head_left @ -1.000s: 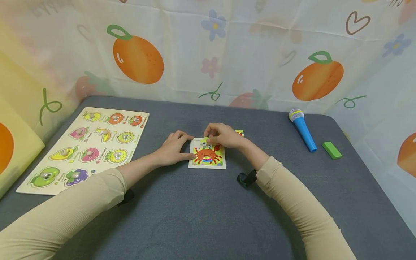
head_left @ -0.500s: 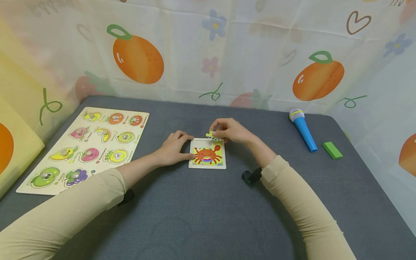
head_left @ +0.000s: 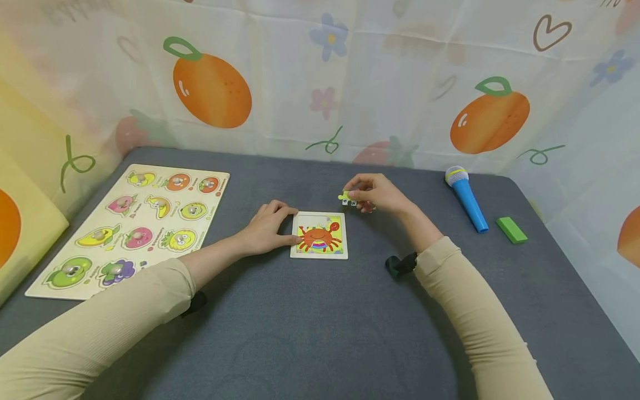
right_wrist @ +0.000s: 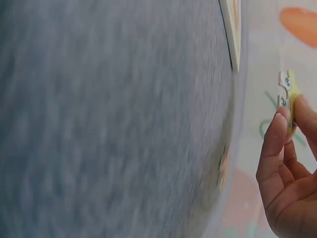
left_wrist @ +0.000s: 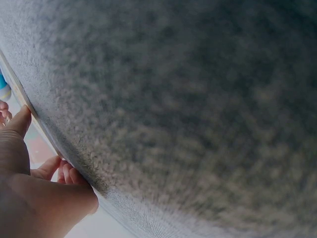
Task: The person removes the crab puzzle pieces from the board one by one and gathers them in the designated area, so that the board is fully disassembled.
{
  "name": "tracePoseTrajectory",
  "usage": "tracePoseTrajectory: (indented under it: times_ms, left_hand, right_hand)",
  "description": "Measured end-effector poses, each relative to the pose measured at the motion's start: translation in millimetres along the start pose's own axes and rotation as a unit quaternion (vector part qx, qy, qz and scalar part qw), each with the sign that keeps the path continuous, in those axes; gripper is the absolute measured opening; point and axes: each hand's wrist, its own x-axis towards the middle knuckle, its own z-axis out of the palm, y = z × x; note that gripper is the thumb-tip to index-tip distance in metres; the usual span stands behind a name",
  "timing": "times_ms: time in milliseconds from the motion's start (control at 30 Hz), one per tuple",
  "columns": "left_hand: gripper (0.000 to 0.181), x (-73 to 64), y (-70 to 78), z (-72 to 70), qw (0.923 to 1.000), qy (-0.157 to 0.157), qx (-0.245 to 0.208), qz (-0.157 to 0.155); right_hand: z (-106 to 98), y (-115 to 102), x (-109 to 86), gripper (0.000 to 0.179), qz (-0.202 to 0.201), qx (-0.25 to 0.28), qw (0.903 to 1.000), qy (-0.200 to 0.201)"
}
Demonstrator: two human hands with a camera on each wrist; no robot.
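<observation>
A small white-framed crab puzzle lies on the grey table. My left hand holds its left edge, thumb on the frame and fingers curled at its corner; the left wrist view shows that thumb against the frame's edge. My right hand is raised just beyond the puzzle's far right corner and pinches a small yellow puzzle piece with two cartoon eyes. In the right wrist view the yellow puzzle piece sits between fingertip and thumb, with the crab puzzle's frame edge-on above.
A large wooden fruit peg board lies at the left. A blue toy microphone and a green block lie at the right. A fruit-print curtain walls the table behind and at both sides.
My right hand has lifted the yellow piece off the top of the crab puzzle and carried it up and to the right. The left hand has stayed on the frame.
</observation>
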Motion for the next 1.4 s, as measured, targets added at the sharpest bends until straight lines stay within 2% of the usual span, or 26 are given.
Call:
tracePoseTrajectory:
  times_ms: [433,900,1400]
  left_hand:
    - [0.068,1.8,-2.1,0.7,1.0,0.002,0.005,0.006]
    - [0.068,1.1,-2.0,0.4,1.0,-0.001,0.001,0.005]
    - [0.068,2.4,-3.7,2.2,1.0,-0.001,0.003,0.008]
  right_hand:
    - [-30.4,25.6,-9.8,0.032,0.028,0.006,0.999,0.034]
    - [-50.8,41.0,-21.3,0.035,0.092,0.02,0.9924,0.079]
    - [-52.6,44.8,-21.8,0.034,0.129,-0.001,0.9899,0.06]
